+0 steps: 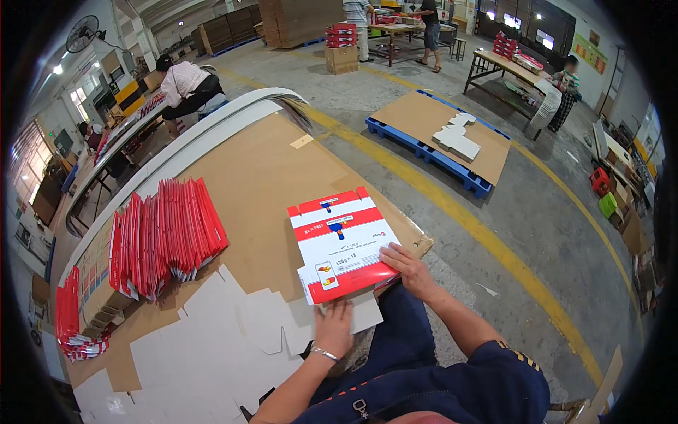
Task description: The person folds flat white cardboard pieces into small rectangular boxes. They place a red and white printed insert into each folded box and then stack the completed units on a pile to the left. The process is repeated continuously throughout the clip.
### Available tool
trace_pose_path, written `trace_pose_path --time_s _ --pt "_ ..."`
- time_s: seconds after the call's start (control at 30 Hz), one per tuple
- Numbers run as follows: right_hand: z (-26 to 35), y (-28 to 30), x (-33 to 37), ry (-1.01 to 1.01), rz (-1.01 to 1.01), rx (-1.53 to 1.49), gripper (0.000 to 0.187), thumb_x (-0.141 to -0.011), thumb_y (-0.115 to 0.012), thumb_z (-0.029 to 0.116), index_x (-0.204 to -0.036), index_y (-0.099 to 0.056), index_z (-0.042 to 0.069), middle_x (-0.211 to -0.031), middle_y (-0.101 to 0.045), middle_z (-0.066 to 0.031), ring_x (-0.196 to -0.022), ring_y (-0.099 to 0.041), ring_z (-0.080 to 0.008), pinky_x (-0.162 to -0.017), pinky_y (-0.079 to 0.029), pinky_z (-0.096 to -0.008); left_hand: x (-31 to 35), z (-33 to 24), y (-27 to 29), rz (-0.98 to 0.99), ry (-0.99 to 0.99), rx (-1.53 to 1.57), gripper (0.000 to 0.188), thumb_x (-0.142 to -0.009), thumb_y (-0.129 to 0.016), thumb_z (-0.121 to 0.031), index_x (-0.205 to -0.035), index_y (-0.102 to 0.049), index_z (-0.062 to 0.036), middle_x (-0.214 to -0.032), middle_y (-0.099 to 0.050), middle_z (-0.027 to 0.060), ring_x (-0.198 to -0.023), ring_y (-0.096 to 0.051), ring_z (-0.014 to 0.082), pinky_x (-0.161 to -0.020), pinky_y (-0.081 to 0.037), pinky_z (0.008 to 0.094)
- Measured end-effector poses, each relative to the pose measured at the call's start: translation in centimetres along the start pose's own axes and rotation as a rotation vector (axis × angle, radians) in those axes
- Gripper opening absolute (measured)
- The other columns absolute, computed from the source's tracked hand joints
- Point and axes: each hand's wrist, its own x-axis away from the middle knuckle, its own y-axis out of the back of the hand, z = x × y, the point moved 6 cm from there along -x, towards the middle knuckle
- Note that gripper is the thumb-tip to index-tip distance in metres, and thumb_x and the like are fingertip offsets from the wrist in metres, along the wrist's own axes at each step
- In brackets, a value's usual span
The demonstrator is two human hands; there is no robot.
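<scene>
A flat red-and-white printed carton (pixel 346 244) lies in front of me at the near right corner of the table. My right hand (pixel 407 271) holds its right near edge, fingers over the printed face; the thumb is hidden. At the carton's near red edge is my left hand (pixel 334 329), fingers stretched forward with their tips against that edge. A grey-white cardboard blank (pixel 366 311) shows beneath, between the carton and my lap. To the left, many folded red cartons (pixel 169 237) stand on edge in a leaning row.
Grey-white cardboard sheets (pixel 212 332) cover the near left of the brown tabletop (pixel 247 184). Beyond the table, a blue pallet (pixel 424 150) on the floor bears brown board and white cut pieces (pixel 458 138). A seated person (pixel 187 88) works at a long table at far left; others stand farther back.
</scene>
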Motion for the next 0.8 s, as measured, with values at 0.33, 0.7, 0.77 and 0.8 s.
trace_pose_path --time_s 0.33,0.7,0.77,0.8 --pt "-3.2 -0.5 0.9 -0.025 -0.001 -0.02 0.045 -0.087 -0.043 -0.001 -0.128 -0.058 0.009 -0.137 -0.055 -0.0091 -0.133 -0.045 -0.0314 -0.111 -0.032 -0.0492 5.8 9.0 3.9 -0.172 -0.057 0.203 0.046 -0.062 -0.068 0.001 -0.107 -0.067 -0.0066 -0.113 -0.065 0.0093 -0.102 -0.063 0.0278 -0.083 -0.054 0.0366" --pt "-4.8 -0.6 0.7 -0.061 -0.13 -0.174 0.053 -0.084 -0.041 -0.004 -0.135 -0.051 0.004 -0.141 -0.049 -0.0167 -0.134 -0.043 -0.0342 -0.114 -0.03 -0.0439 3.0 14.1 0.7 -0.52 0.386 0.697 0.009 -0.081 -0.07 -0.013 -0.08 -0.071 -0.0043 -0.072 -0.06 0.0094 -0.061 -0.057 0.0294 -0.059 -0.047 0.0347" --pt "-4.8 0.2 1.4 -0.067 -0.179 -0.195 0.057 -0.082 -0.044 -0.005 -0.138 -0.048 0.005 -0.144 -0.046 -0.0184 -0.136 -0.041 -0.0337 -0.115 -0.027 -0.0439 1.6 13.6 1.0 -0.514 0.418 0.413 0.017 -0.083 -0.07 -0.021 -0.085 -0.071 -0.004 -0.074 -0.057 0.0086 -0.064 -0.056 0.0294 -0.059 -0.045 0.0391" --pt "-4.5 0.3 1.5 -0.051 -0.088 -0.095 0.059 -0.081 -0.047 -0.002 -0.139 -0.046 0.005 -0.146 -0.044 -0.0187 -0.138 -0.038 -0.0336 -0.116 -0.026 -0.0444 1.1 12.9 1.1 -0.564 0.352 0.325 0.018 -0.084 -0.069 -0.022 -0.086 -0.071 -0.0041 -0.078 -0.058 0.0086 -0.07 -0.057 0.0298 -0.063 -0.046 0.0397"
